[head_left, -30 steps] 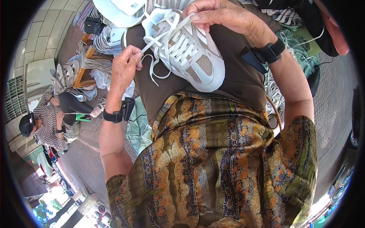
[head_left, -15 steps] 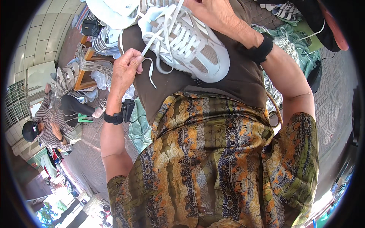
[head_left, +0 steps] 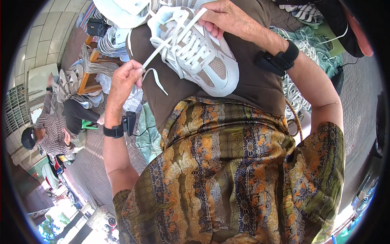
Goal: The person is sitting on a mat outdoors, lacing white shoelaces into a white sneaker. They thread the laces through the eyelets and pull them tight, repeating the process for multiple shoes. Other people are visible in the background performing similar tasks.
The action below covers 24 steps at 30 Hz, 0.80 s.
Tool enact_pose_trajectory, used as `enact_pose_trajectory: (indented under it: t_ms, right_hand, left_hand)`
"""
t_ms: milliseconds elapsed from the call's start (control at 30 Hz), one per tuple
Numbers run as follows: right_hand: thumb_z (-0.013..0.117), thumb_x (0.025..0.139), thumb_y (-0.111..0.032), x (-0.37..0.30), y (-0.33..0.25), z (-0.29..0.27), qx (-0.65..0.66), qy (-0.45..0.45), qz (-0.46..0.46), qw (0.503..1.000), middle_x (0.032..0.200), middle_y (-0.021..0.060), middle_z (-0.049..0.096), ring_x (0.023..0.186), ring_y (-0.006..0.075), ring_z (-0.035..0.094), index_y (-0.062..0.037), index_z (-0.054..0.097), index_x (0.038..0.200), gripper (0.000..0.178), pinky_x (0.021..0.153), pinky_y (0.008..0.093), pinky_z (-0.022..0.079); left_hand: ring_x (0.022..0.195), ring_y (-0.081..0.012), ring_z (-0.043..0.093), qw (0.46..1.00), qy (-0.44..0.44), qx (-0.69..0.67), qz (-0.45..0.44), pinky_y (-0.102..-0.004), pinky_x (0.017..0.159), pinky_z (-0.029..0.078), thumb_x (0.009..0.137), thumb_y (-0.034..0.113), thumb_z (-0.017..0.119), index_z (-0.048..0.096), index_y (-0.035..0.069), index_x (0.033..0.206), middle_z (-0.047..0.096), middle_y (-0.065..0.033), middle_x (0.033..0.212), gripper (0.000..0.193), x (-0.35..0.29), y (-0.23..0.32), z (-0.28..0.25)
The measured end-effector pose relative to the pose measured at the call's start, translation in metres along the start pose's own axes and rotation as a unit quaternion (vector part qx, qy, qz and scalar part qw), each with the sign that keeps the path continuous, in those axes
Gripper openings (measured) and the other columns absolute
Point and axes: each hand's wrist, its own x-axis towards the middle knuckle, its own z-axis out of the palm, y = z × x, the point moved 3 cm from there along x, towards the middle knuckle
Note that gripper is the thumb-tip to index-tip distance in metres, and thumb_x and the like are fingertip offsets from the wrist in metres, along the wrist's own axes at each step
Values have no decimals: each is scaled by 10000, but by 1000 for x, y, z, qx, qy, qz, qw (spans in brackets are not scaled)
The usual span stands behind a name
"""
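A white and beige sneaker (head_left: 224, 81) rests on my brown-clad lap, its toe toward me and its front laced in a crisscross. My left hand (head_left: 124, 80), left of the shoe, pinches one end of the white shoelace (head_left: 152, 56), and a loose tip hangs below the fingers. On the other side my right hand (head_left: 228, 18) is closed on the opposite lace end, close over the shoe's side. Both laces run taut and cross above the tongue. Behind it, another pale shoe part lies at the top edge, partly cut off.
Stacked shoe parts (head_left: 111, 44) lie around a wooden stool (head_left: 91, 73) on the left. A heap of white laces (head_left: 298, 91) sits on green sheeting to the right. Another person (head_left: 53, 132) in a striped top sits at far left. A white hat-like item (head_left: 122, 14) lies beyond my lap.
Both hands have drawn apart: the left a little lower and outward, the right to the right. The crossed lace is straighter and its loop smaller. The shoe's toe has shifted slightly toward me.
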Motion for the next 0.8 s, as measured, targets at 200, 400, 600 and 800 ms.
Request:
enact_pose_trajectory:
  t_ms: [200, 400, 600, 800]
  right_hand:
    - [573, 947, -236, -2, -2, 8, -93, -11, -41, 995, 585, -22, 472, 539, 55, 492, -11, 584, 773, 284, 496, 242, 412]
    - [485, 997, -274, -5, -4, 13, -301, 26, -234, 924, 605, 19, 530, 535, 65, 488, -27, 644, 1024, 294, 493, 248, 409]
    - [522, 961, -195, -1, -9, 17, -353, -20, -204, 913, 657, 45, 561, 594, 72, 517, -2, 613, 1072, 241, 551, 267, 441]
    - [545, 913, -90, -2, -10, -27, -327, -10, -180, 928, 788, 41, 606, 688, 84, 552, -9, 593, 1039, 157, 653, 262, 466]
  left_hand:
    - [523, -53, 459, 995, -13, -99, -26, -199, 514, 372, 917, 177, 607, 572, 40, 879, 498, 27, 597, 146, -19, 6, -18]
    - [488, -68, 443, 979, -47, -196, -10, -206, 475, 355, 927, 195, 606, 557, 26, 881, 479, 18, 580, 183, -41, 8, -41]
    - [624, -96, 538, 994, 18, -67, -83, -223, 599, 426, 912, 149, 592, 579, 26, 924, 572, -17, 684, 125, -46, -42, -56]
    - [764, -115, 602, 920, 268, 263, 110, -273, 740, 486, 872, 69, 604, 618, 18, 991, 666, -57, 848, 131, -31, -13, -23]
